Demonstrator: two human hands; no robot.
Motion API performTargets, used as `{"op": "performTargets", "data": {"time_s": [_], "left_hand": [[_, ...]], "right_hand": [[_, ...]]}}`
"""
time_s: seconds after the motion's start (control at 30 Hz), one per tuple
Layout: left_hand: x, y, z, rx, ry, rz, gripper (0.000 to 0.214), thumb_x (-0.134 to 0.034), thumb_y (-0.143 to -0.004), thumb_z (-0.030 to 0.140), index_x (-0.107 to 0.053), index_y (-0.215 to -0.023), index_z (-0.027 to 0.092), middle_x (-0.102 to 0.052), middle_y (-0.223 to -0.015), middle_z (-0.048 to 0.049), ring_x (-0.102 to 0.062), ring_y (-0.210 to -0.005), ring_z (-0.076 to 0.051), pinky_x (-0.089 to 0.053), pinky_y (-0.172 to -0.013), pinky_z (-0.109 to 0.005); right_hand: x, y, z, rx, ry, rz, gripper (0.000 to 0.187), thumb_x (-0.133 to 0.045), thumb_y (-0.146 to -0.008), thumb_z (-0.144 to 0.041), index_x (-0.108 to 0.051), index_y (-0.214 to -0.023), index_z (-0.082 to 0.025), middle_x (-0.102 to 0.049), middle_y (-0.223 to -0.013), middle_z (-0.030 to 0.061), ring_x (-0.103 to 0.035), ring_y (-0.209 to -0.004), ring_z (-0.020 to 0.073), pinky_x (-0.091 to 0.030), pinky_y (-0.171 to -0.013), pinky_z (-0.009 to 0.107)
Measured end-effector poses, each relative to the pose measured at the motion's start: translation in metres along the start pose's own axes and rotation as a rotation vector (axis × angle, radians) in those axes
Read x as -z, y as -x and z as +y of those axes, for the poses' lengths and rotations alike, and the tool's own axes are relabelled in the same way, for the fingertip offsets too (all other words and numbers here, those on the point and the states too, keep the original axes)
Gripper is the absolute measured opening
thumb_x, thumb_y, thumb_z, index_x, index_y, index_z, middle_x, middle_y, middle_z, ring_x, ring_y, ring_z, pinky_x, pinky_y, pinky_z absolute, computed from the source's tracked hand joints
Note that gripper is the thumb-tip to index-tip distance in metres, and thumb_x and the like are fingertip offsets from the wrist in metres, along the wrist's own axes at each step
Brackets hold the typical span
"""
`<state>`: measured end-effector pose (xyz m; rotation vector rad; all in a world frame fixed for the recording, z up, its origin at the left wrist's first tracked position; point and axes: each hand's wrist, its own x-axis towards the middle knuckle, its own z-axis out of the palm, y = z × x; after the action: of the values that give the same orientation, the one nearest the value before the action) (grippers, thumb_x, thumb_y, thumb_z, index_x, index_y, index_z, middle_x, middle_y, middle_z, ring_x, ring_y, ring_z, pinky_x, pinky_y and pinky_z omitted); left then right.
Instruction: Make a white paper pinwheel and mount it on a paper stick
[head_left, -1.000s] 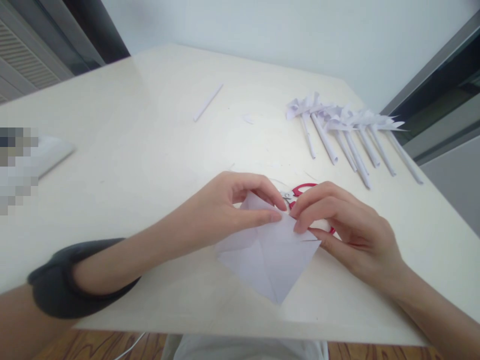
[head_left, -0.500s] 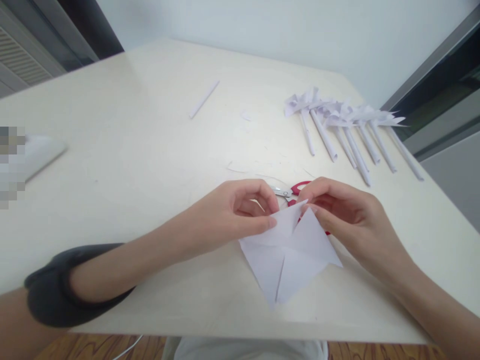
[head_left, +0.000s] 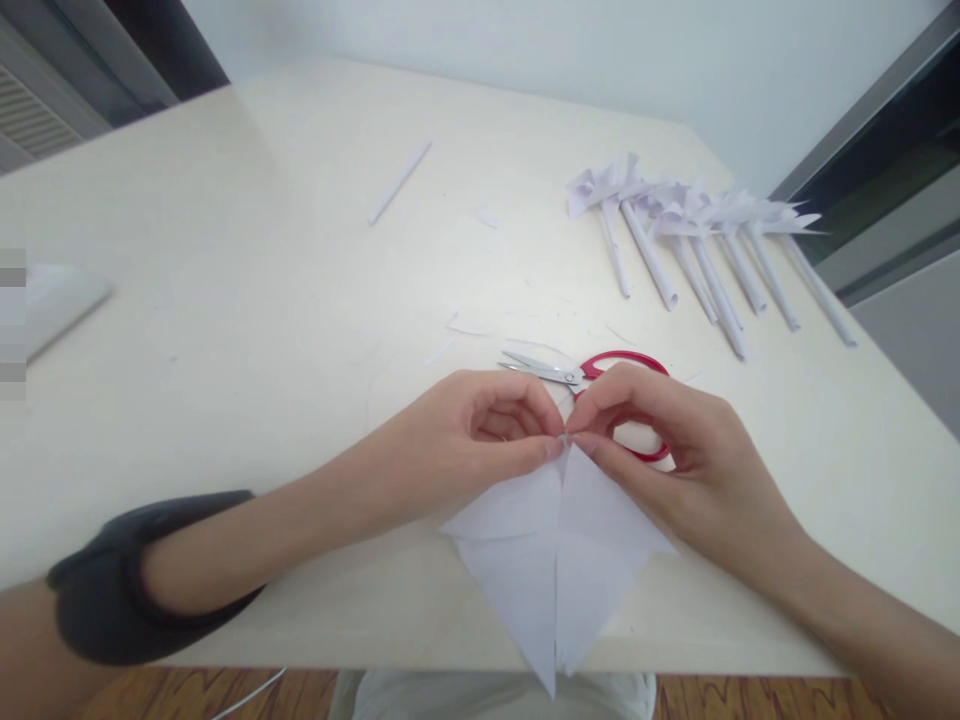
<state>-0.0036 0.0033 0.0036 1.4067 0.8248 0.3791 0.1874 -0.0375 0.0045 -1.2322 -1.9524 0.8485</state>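
Observation:
A white paper square [head_left: 517, 530] with slits running in from its corners hangs from my fingertips, one corner pointing down past the table's front edge. My left hand [head_left: 495, 425] pinches its top corner between thumb and fingers. Right beside it, my right hand [head_left: 660, 435] pinches the same top corner from the other side; the fingertips of both hands meet there. Behind my hands lie scissors [head_left: 626, 355] with red handles, blades apart and pointing left, the handles partly hidden by my right hand.
Several paper pinwheels [head_left: 690, 210] with rolled paper sticks lie in a row at the back right. A single rolled paper stick [head_left: 400, 183] lies farther back. Thin paper scraps [head_left: 469, 330] are scattered behind the scissors. A white object [head_left: 67, 300] sits at the left edge.
Both hands have come together at the paper's top corner; my right hand has moved left. The paper has swung so its lower corner hangs lower, and more of the scissors shows.

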Motion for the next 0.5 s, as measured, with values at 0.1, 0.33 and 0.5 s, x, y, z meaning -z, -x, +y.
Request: {"op": "performTargets", "data": {"time_s": [0.1, 0.33, 0.5], "left_hand": [[0.0002, 0.0006, 0.0000, 0.010, 0.014, -0.001, 0.004, -0.062, -0.082, 0.021, -0.060, -0.079, 0.019, -0.069, -0.084, -0.0013, -0.065, -0.084, -0.017, -0.049, -0.074, -0.026], [-0.0012, 0.0032, 0.0011, 0.020, 0.051, 0.038, 0.006, -0.063, -0.081, 0.019, -0.062, -0.076, 0.019, -0.068, -0.079, 0.0017, -0.063, -0.076, -0.013, -0.048, -0.067, -0.021], [-0.0038, 0.0030, 0.0015, -0.015, -0.031, 0.087, 0.008, -0.064, -0.081, 0.020, -0.065, -0.072, 0.019, -0.065, -0.070, 0.0045, -0.060, -0.067, -0.009, -0.046, -0.060, -0.018]], "right_hand": [[0.0016, 0.0011, 0.0015, 0.038, 0.012, 0.004, 0.009, -0.060, -0.083, -0.009, -0.061, -0.084, -0.018, -0.063, -0.078, -0.0006, -0.056, -0.071, 0.0108, -0.045, -0.063, 0.023], [0.0043, -0.0009, 0.0042, 0.002, -0.105, -0.029, 0.007, -0.060, -0.087, -0.016, -0.065, -0.086, -0.021, -0.063, -0.079, 0.0007, -0.056, -0.074, 0.0138, -0.043, -0.062, 0.026], [0.0068, -0.0063, 0.0079, -0.240, -0.347, -0.133, 0.008, -0.062, -0.087, -0.026, -0.065, -0.081, -0.020, -0.059, -0.076, -0.0002, -0.055, -0.071, 0.0131, -0.042, -0.059, 0.025]]}}
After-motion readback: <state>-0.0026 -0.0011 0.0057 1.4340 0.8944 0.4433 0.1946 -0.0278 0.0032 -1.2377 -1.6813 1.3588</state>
